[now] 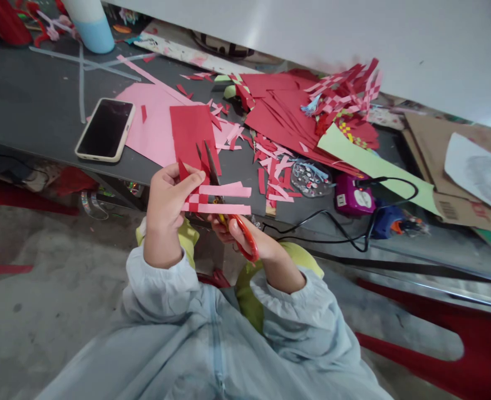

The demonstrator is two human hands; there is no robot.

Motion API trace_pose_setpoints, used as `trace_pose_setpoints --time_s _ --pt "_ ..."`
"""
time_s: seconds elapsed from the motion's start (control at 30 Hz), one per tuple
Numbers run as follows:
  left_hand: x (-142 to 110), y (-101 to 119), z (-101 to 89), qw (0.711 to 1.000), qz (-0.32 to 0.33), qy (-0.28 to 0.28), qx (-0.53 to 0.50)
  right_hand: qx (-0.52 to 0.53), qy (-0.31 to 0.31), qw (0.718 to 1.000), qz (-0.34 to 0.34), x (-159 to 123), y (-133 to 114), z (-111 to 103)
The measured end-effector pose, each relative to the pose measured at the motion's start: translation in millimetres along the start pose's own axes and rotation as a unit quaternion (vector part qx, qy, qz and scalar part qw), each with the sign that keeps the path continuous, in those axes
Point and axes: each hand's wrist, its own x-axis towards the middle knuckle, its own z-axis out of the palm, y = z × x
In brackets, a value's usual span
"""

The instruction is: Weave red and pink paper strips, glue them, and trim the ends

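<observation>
My left hand [165,203] is closed on a woven paper piece [199,198], red strips crossed with pink ones. Two pink strip ends [234,209] stick out to the right. In my right hand [259,236] is a pair of scissors [247,239] with red-orange handles, fingers wrapped round them. The scissor blades point up and away from me, slightly apart, and pass behind the pink strips beside the woven piece. Just beyond my left hand lies a red paper sheet [191,128], partly over a pink sheet [147,130].
A phone [105,130] lies at left. Red and pink scraps [276,166] litter the middle, with red sheets [284,119] and woven strips [345,91] behind. A purple box [353,194] with a black cable, green paper [378,164] and cardboard [428,139] are at right.
</observation>
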Motion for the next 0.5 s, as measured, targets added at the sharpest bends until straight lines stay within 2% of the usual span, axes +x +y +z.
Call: trace_pose_setpoints --time_s 0.23,0.5 --pt "0.0 2.1 1.4 1.000 -0.011 0.005 0.001 -0.006 -0.003 1.000 -0.003 -0.2 3.2 -1.0" --pt "0.8 1.9 1.0 1.000 -0.013 0.010 0.015 0.033 0.018 0.999 0.034 0.2 -2.0 3.3"
